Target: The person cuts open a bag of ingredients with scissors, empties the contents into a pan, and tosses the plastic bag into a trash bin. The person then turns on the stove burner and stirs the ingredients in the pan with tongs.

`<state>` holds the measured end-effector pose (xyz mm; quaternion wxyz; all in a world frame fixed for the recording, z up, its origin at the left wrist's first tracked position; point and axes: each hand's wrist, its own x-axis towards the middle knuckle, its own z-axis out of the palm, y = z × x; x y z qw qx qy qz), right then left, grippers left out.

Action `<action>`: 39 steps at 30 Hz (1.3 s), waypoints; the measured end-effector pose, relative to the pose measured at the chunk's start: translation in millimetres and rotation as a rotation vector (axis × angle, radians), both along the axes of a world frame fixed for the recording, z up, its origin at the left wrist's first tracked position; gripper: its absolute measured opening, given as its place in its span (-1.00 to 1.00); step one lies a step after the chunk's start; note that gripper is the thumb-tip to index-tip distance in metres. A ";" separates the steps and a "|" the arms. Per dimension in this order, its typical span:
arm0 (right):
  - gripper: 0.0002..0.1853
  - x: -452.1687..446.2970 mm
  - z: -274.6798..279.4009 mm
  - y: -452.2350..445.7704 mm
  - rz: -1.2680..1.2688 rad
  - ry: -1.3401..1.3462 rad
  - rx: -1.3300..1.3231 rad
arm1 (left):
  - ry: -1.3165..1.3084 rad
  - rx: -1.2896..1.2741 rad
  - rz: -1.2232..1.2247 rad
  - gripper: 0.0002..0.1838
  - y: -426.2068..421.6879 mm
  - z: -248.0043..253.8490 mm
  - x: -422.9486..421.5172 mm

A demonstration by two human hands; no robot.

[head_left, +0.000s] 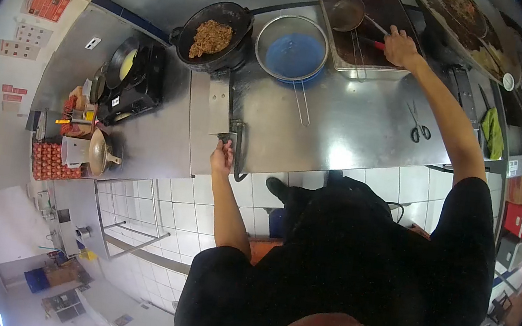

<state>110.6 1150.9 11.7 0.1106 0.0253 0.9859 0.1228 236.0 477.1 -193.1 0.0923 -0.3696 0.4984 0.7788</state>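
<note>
My left hand [221,157] is at the front of a metal gas stove [219,102], its fingers closed around a small dark knob. Behind that stove sits a black wok [188,40] holding a brown, crumbly fried food [211,39]. My right hand [401,46] reaches far forward, gripping the handle of a ladle [348,14]. The ladle's bowl is over a rectangular metal pan [351,65] with dark liquid. A red handle [378,45] shows beside my right fingers. Between my hands, a round mesh strainer [292,48] rests over a blue basin [315,78].
Black-handled scissors [417,131] lie on the steel counter [351,122]. To the left stand a black portable stove [136,92] with a pan, and egg trays [52,163]. A large greasy pan [479,33] is at the far right, near a green cloth [492,133].
</note>
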 end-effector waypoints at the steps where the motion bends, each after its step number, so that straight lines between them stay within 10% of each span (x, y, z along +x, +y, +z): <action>1: -0.40 -6.0 4.6 -9.2 -0.063 -0.028 -0.036 | 0.010 0.028 -0.023 -0.65 -2.0 -0.6 0.6; 19: -0.39 38.7 106.7 -7.7 -0.210 -0.285 -0.233 | -0.142 0.187 -0.057 -0.58 -18.3 -12.6 -19.4; 39: -0.40 88.3 12.9 96.6 -0.301 -0.265 -0.595 | 0.122 -0.176 0.003 -0.62 5.8 -3.9 10.1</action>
